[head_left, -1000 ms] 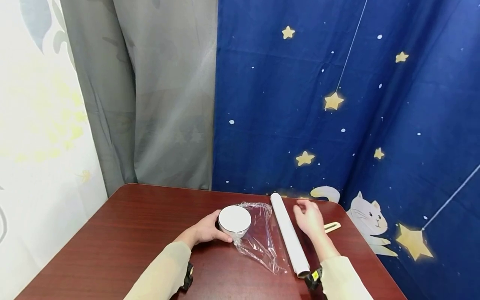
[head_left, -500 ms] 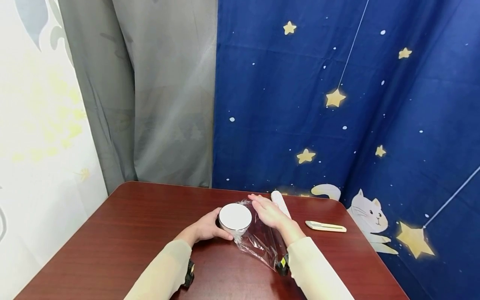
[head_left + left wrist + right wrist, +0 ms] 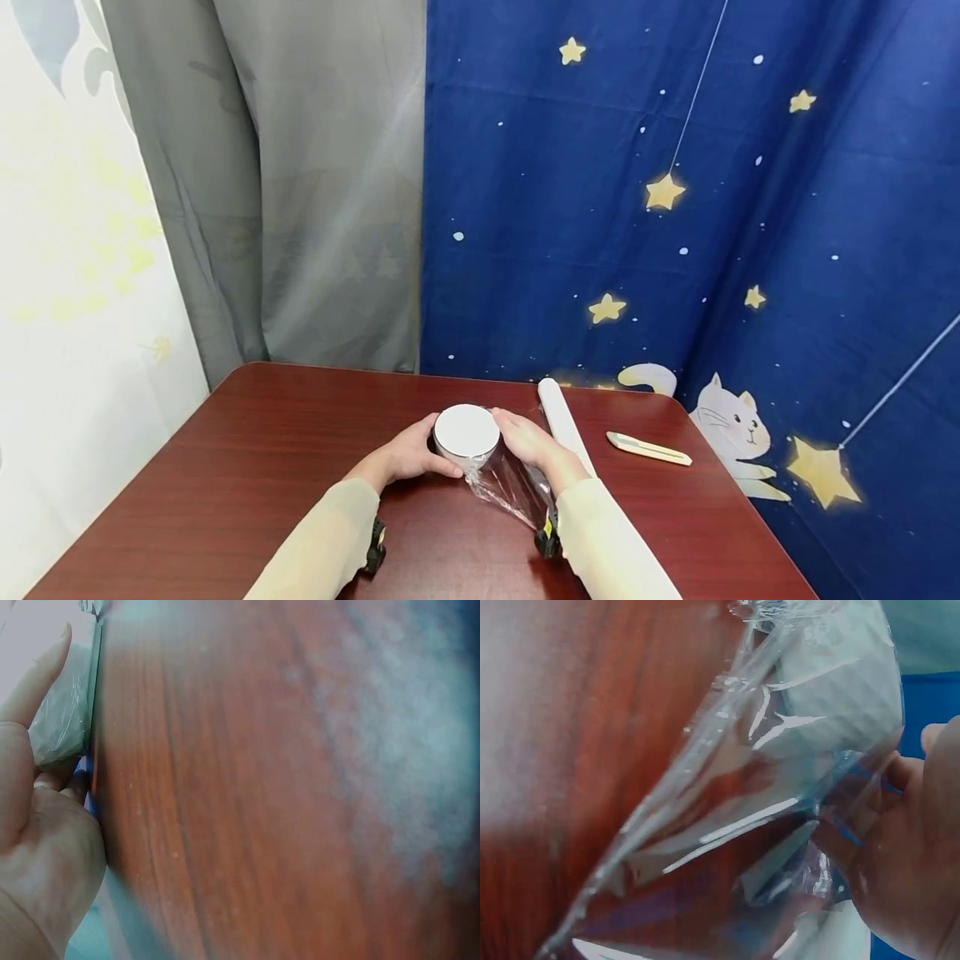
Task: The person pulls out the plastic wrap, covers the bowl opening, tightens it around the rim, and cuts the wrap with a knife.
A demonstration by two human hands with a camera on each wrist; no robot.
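Note:
A white round container [image 3: 467,432] stands on the table, clear plastic film [image 3: 510,490] clinging to its side and spreading out to the right. My left hand [image 3: 408,457] grips its left side, thumb in front and fingers round the back; the left wrist view shows the thumb lying along the container [image 3: 66,724]. On the other side, my right hand [image 3: 528,440] reaches to the container's right edge with extended fingers. In the right wrist view the right hand [image 3: 911,862] touches the loose film [image 3: 705,825], its fingers partly seen through it.
A white roll [image 3: 566,429] lies just beyond the right hand, partly hidden by the right forearm. Farther right is a pale utility knife [image 3: 648,447]. The reddish-brown table [image 3: 300,433] ends at curtains [image 3: 555,208] behind it.
My right hand has come left from beside the utility knife, over the roll, to the film and the container's right side. The knife stays on the table. My left hand keeps its hold.

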